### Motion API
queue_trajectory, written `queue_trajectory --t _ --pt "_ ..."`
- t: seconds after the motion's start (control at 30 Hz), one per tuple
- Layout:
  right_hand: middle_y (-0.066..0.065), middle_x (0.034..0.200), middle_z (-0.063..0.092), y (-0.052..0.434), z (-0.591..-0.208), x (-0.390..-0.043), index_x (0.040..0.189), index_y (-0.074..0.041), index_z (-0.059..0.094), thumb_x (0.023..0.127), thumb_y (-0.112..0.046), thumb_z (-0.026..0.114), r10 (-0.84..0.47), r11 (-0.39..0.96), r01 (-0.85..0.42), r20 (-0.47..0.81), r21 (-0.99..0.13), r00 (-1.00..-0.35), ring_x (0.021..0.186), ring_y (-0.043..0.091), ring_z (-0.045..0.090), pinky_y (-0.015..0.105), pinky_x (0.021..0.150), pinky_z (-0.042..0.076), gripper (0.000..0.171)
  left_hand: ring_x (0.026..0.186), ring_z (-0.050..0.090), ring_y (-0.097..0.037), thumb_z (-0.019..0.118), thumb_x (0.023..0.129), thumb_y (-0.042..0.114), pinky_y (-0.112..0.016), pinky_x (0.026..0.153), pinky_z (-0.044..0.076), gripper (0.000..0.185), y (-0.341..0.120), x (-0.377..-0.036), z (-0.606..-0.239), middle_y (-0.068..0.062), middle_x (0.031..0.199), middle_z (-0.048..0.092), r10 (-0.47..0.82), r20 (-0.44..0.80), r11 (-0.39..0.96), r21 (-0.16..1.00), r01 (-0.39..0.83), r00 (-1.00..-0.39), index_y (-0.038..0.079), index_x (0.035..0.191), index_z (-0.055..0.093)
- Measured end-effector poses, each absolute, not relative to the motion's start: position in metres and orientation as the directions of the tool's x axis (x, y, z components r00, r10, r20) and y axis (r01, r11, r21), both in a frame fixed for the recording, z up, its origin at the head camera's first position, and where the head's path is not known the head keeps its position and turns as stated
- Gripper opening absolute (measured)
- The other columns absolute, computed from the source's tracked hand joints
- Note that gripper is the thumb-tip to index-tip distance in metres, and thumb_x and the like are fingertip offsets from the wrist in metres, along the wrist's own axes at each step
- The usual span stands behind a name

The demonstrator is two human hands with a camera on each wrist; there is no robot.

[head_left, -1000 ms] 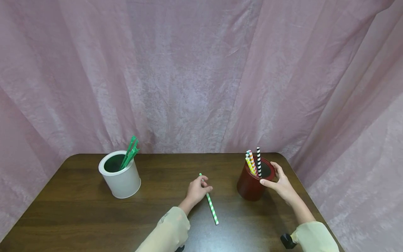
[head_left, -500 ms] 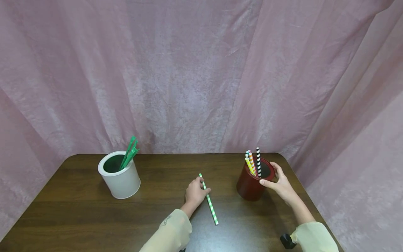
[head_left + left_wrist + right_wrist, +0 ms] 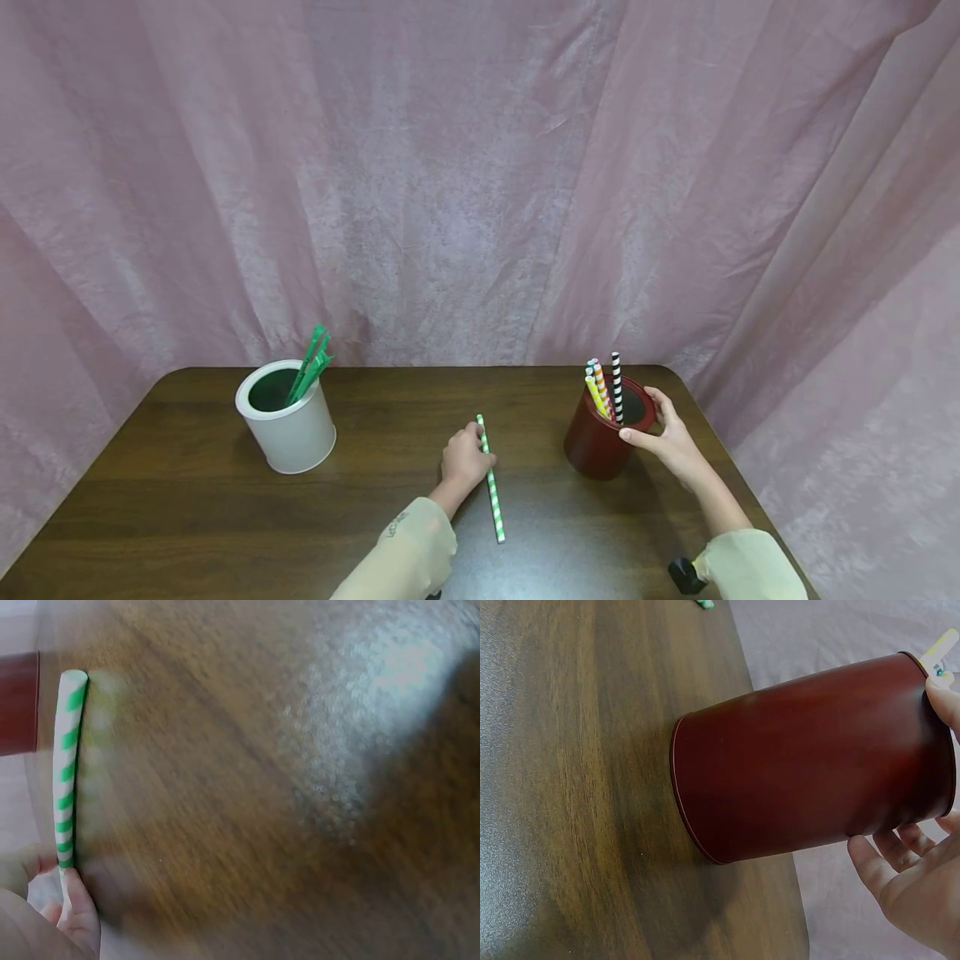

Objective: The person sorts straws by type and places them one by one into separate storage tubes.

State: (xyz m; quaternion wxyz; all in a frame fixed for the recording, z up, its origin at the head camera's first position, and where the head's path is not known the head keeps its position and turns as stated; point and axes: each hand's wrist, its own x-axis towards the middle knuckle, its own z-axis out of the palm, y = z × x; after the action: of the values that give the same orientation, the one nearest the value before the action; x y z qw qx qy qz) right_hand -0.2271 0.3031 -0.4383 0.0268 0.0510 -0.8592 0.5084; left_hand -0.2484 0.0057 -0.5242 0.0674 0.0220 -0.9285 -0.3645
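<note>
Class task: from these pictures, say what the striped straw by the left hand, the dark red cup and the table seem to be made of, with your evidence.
Striped straw: probably paper, matte spiral bands.
Dark red cup: smooth, slightly glossy; plastic or coated metal, unclear.
Table: wood or wood-look veneer, visible grain, soft sheen.

A right hand [image 3: 919,889] cups the rim of a dark red cup [image 3: 810,757] standing on a wooden table [image 3: 570,787].

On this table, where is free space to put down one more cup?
Bare wood lies between the white cup and the left hand, and along the table's near left edge. It is crowded around the red cup, which the right hand holds, and by the striped straw.
</note>
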Motion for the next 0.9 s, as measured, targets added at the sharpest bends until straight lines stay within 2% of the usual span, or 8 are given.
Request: queue_trajectory --t 0.3,0.67,0.9 --pt "0.02 0.133 0.032 0.303 -0.439 -0.227 0.136 -0.004 0.017 0.075 -0.013 0.067 -0.064 0.474 -0.109 0.09 -0.874 -0.994 0.113 0.022 0.032 0.048 0.091 0.033 0.079 0.067 0.058 -0.021 0.072 0.058 0.017 -0.035 0.054 0.044 0.038 0.007 -0.247 -0.521 0.002 0.075 0.061 -0.106 0.097 0.753 0.658 -0.016 -0.99 0.012 0.093 0.057" --pt "0.019 0.133 0.032 0.303 -0.437 -0.226 0.137 -0.006 0.016 0.076 -0.013 0.066 -0.067 0.467 -0.106 0.085 -0.878 -0.994 0.115 0.024 0.031 0.048 0.091 0.032 0.079 0.071 0.061 -0.019 0.069 0.068 0.018 -0.031 0.056 0.043 0.045 0.007 -0.249 -0.503 0.0 0.089 0.067 -0.042 0.014 0.634 0.773 -0.016 -0.999 0.017 0.109 0.053" --pt "0.019 0.133 0.032 0.303 -0.438 -0.226 0.136 -0.005 0.016 0.076 -0.013 0.066 -0.065 0.471 -0.109 0.089 -0.875 -0.994 0.113 0.024 0.032 0.048 0.091 0.032 0.079 0.074 0.061 -0.019 0.068 0.069 0.015 -0.037 0.067 0.045 0.046 0.008 -0.25 -0.495 -0.003 0.084 0.067 -0.01 0.035 0.565 0.825 0.023 -0.999 0.013 0.112 0.052"
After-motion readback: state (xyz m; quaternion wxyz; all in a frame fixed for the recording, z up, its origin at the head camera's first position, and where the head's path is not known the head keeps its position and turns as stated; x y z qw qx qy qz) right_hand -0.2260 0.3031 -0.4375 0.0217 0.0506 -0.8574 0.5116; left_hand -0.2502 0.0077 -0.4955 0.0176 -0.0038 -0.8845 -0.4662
